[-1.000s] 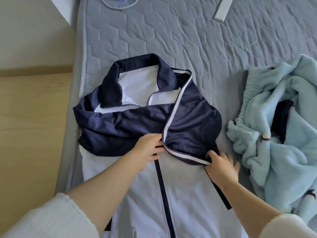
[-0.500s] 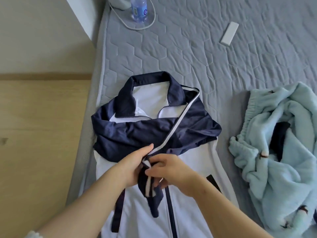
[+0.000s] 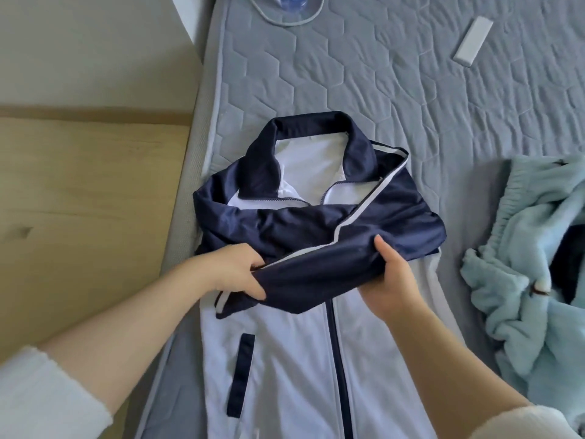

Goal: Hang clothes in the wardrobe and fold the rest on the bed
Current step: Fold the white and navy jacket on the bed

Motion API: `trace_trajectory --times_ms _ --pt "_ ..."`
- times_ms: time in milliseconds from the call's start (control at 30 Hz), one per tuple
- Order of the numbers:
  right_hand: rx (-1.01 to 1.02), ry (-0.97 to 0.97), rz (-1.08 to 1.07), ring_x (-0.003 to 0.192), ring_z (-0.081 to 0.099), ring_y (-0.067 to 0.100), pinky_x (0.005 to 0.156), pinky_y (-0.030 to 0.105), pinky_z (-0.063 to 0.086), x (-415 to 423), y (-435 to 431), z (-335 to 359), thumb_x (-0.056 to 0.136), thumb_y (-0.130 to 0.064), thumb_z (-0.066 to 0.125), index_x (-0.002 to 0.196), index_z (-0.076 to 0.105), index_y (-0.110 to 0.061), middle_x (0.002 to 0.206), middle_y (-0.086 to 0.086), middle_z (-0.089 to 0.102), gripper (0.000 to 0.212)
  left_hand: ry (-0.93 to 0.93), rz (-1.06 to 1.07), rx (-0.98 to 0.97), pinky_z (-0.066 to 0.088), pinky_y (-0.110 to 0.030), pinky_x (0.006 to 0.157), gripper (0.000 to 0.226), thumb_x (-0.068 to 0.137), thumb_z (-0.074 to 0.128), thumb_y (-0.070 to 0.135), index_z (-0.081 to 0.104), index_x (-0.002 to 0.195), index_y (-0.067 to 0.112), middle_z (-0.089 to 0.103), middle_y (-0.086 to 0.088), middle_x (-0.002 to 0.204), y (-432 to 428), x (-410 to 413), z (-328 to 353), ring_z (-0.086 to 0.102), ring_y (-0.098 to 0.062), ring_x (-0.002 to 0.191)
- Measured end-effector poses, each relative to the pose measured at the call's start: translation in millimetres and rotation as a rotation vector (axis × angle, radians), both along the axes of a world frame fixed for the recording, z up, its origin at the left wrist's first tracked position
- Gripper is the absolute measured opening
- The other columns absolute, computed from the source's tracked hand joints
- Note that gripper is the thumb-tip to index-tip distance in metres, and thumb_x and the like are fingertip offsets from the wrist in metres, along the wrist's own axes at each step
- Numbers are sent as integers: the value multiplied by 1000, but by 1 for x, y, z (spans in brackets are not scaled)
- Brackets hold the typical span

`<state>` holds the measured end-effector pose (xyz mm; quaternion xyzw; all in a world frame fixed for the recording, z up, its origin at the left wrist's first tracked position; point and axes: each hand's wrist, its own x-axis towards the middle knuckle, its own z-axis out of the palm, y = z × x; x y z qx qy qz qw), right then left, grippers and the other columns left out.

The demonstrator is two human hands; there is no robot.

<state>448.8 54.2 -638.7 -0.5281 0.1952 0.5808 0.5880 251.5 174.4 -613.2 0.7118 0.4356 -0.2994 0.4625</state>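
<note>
A navy and white zip jacket (image 3: 294, 369) lies face up on the grey quilted bed (image 3: 395, 99), collar away from me. Both navy sleeves are folded across its chest. My left hand (image 3: 234, 272) grips the cuff end of the upper sleeve (image 3: 316, 270) at the jacket's left side. My right hand (image 3: 391, 280) holds the same sleeve further right, thumb on top, fingers hidden under the cloth. The sleeve is stretched level between my two hands, just above the white front.
A crumpled pale blue fleece garment (image 3: 538, 280) lies on the bed to the right. A white flat bar-shaped object (image 3: 473, 41) rests at the far right, a water bottle (image 3: 289, 1) inside a cable loop at the top edge. Wooden floor (image 3: 79, 217) runs along the bed's left side.
My hands were bunched together at the jacket's middle on the sleeve end. They have moved apart, left hand to the left, right hand to the right, spreading the sleeve flat across the chest.
</note>
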Motion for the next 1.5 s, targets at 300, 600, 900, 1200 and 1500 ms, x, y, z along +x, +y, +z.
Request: trace_trajectory --times_ms 300,600,900,1200,1500 --pt "-282 -31 105 64 53 11 49 19 45 0 -21 -19 92 -23 56 81 53 -18 68 -2 56 12 37 567 236 35 -26 65 13 86 52 4 64 88 7 62 -15 87 39 -42 -21 52 -24 75" --pt "-143 -80 5 88 64 20 72 31 50 41 22 -18 92 -37 53 105 62 -13 100 5 68 29 -183 407 28 40 -10 70 31 76 76 18 61 98 34 60 21 95 47 -38 -27 54 5 88" --pt "-83 -104 -70 86 64 15 70 28 50 69 -13 -27 96 -25 45 119 57 -18 103 1 68 27 -175 545 137 38 -5 50 22 71 77 2 64 79 18 60 13 55 62 -45 -11 54 -7 58" --pt "-121 -104 -163 95 62 20 80 32 49 69 -11 -37 96 -28 45 118 58 -21 107 3 66 27 185 659 274 21 -23 51 17 74 49 -9 45 64 5 41 -10 68 56 -37 -41 35 -21 59" --pt "-847 -926 374 100 52 36 87 45 42 71 -10 -33 83 -12 56 117 51 -5 119 21 52 35 175 547 501 36 -26 54 17 76 57 9 50 74 24 58 -1 75 53 -58 -60 52 -20 68"
